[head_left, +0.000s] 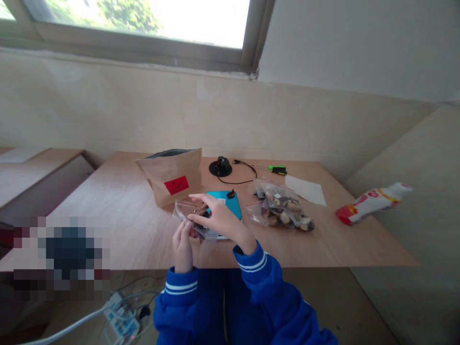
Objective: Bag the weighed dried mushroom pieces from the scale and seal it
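Observation:
A clear zip bag [209, 235] with dark and brown pieces in it is between my hands, near the table's front edge. My left hand [183, 243] pinches the bag's lower left side. Above it, my right hand [217, 216] reaches over the bag's mouth with thumb and fingers apart; whether anything small is between them is hidden. Behind the right hand lies a blue flat device [233, 207] with a dark dried piece [231, 193] on it. Filled clear bags [283, 208] of brown and pale pieces lie to the right.
A brown paper bag [172, 175] with a red label stands back left. Behind are a black round stand [220, 167] with a cable, and green-black tools [278, 169]. White paper [306, 189] and a red-white bottle [372, 205] lie right. A power strip [122, 321] is below the table.

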The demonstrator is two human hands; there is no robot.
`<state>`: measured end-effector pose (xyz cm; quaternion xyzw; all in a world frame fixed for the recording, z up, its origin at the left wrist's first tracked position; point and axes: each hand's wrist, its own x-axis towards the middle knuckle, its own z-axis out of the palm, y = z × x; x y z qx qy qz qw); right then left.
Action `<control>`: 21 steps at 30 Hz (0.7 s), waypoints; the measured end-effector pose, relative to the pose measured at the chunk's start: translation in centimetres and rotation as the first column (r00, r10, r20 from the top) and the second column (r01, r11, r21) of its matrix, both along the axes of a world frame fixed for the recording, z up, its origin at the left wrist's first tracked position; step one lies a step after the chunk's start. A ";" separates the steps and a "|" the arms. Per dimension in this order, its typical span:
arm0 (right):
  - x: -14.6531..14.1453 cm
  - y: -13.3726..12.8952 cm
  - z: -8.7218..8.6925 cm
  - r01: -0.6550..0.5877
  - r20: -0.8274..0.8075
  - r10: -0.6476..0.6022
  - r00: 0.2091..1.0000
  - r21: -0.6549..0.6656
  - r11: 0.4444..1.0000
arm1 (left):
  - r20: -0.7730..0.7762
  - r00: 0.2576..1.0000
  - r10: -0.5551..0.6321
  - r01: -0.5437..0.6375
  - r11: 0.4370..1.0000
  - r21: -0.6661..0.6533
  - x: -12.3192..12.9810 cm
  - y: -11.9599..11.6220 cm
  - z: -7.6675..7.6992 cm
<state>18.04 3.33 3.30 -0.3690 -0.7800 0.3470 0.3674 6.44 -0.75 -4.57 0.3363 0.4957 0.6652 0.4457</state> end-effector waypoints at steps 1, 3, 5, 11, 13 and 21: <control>0.1 0.0 0.1 0.001 0.010 -0.001 1.000 0.006 1.000 | 0.021 1.000 0.005 -0.005 1.000 0.002 0.0 0.0 -0.2; 0.5 0.4 0.1 0.008 -0.008 -0.008 1.000 -0.003 1.000 | 0.065 0.998 0.015 -0.016 1.000 0.018 -0.1 0.1 -0.6; 1.0 1.4 -0.4 0.066 -0.049 -0.065 0.997 0.012 0.998 | 0.106 0.994 0.034 -0.037 0.999 0.031 -0.1 0.2 -0.7; 2.0 5.1 -6.3 0.472 0.272 -0.503 0.820 0.176 0.864 | 0.133 0.987 0.091 -0.095 0.995 0.020 -0.3 0.2 -0.5; 1.8 5.8 -8.2 0.565 0.360 -0.617 0.700 0.248 0.787 | 0.098 0.991 0.087 -0.090 0.996 0.017 -0.3 0.2 -0.5; 0.9 6.5 -9.8 0.626 0.480 -0.630 0.610 0.196 0.755 | 0.046 0.997 0.061 -0.062 0.998 0.032 -0.2 0.0 -0.9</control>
